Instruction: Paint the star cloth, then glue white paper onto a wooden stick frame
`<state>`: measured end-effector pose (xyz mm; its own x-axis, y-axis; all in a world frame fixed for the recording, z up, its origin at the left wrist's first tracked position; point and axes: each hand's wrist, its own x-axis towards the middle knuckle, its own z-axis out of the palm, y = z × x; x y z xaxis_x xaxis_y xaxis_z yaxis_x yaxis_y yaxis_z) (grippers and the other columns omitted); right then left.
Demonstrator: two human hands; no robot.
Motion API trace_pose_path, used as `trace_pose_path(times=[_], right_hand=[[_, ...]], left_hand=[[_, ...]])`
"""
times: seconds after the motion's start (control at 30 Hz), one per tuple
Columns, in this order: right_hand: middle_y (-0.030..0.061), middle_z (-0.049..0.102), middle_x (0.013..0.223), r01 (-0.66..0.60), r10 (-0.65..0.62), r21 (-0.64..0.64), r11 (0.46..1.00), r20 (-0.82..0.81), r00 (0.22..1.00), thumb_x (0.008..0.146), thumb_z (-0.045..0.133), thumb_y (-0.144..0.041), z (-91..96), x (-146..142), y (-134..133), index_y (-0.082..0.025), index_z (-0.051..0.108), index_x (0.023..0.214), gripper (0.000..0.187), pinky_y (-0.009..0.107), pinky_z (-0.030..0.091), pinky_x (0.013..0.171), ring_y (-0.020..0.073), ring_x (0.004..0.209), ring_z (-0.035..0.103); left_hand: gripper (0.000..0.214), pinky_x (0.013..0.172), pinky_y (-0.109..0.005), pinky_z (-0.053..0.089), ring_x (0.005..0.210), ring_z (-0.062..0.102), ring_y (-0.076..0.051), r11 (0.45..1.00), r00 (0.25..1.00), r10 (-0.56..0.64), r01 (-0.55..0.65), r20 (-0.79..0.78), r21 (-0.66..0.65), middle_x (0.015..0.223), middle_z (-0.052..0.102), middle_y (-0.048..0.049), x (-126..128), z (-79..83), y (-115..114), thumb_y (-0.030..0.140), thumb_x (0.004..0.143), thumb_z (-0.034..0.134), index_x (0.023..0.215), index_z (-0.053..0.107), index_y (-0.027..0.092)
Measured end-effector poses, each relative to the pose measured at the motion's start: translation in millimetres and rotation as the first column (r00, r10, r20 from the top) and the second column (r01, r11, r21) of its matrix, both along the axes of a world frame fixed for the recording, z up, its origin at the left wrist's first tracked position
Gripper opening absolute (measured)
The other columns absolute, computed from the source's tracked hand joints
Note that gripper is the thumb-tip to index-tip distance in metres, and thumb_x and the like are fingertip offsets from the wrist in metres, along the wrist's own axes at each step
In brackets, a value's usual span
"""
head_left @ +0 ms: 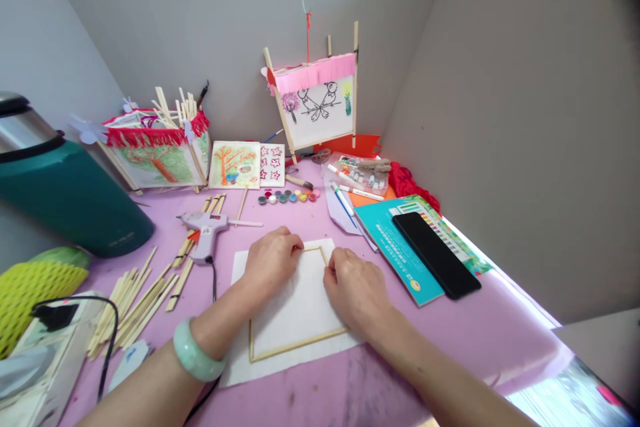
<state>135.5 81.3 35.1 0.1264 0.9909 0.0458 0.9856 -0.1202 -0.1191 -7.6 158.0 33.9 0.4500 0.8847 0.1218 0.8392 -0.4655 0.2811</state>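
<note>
A square frame of thin wooden sticks (300, 345) lies flat on a sheet of white paper (295, 300). My left hand (274, 260) is closed at its far left part, fingertips on the far stick. Across from it, my right hand (356, 283) has its fingers curled and pinched on the right-hand stick, close to the far right corner. Both hands cover parts of the frame's sides. A pale green bangle (196, 352) circles my left wrist. Left of the paper, a lilac glue gun (207, 230) rests on the table with its cord running toward me.
Loose wooden sticks (135, 307) lie left, near a power strip (55, 373) and a large green bottle (70, 187). Paint pots (289, 196) and a decorated lantern (320, 103) are behind. On the right, a black phone (436, 255) lies on a teal book (395, 253).
</note>
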Motion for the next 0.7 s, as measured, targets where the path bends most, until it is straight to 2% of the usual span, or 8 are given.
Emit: trace_pose_path(times=[0.23, 0.47, 0.7], right_hand=[[0.0046, 0.068, 0.084, -0.003, 0.005, 0.028, 1.0, -0.081, 0.997, 0.089, 0.046, -0.027, -1.1, 4.9, 2.1, -0.018, 0.058, 0.09, 0.014, 0.027, 0.035, 0.061, 0.0176, 0.075, 0.064], [0.0086, 0.069, 0.087, 0.024, -0.024, -0.042, 0.999, -0.006, 1.0, 0.088, 0.045, -0.024, 5.4, 2.8, 4.0, -0.016, 0.062, 0.09, 0.019, 0.028, 0.038, 0.062, 0.021, 0.076, 0.066], [0.0093, 0.07, 0.083, 0.043, -0.042, -0.029, 0.999, 0.031, 0.999, 0.086, 0.046, -0.02, 4.3, -3.4, 7.4, -0.015, 0.063, 0.091, 0.018, 0.028, 0.04, 0.063, 0.0225, 0.076, 0.067]], left_hand=[[0.024, 0.066, -0.028, 0.039, 0.082, 0.059, -0.016, 1.0, 1.0, 0.002, -0.002, 0.001, -0.01, 0.089, 0.064, 0.0006, -0.1, 0.5, 0.1, 0.023, 0.083, 0.046, 0.086, 0.069, 0.027], [0.024, 0.067, -0.027, 0.039, 0.082, 0.059, -0.016, 1.0, 1.0, 0.004, -0.004, -0.001, -0.021, 0.09, 0.064, -0.0003, 0.1, 1.0, -0.2, 0.023, 0.083, 0.046, 0.087, 0.069, 0.026], [0.022, 0.067, -0.027, 0.04, 0.084, 0.06, -0.016, 1.0, 1.0, 0.009, -0.01, -0.002, -0.028, 0.092, 0.064, -0.0003, -0.1, 0.4, 0.0, 0.023, 0.083, 0.047, 0.087, 0.069, 0.026]])
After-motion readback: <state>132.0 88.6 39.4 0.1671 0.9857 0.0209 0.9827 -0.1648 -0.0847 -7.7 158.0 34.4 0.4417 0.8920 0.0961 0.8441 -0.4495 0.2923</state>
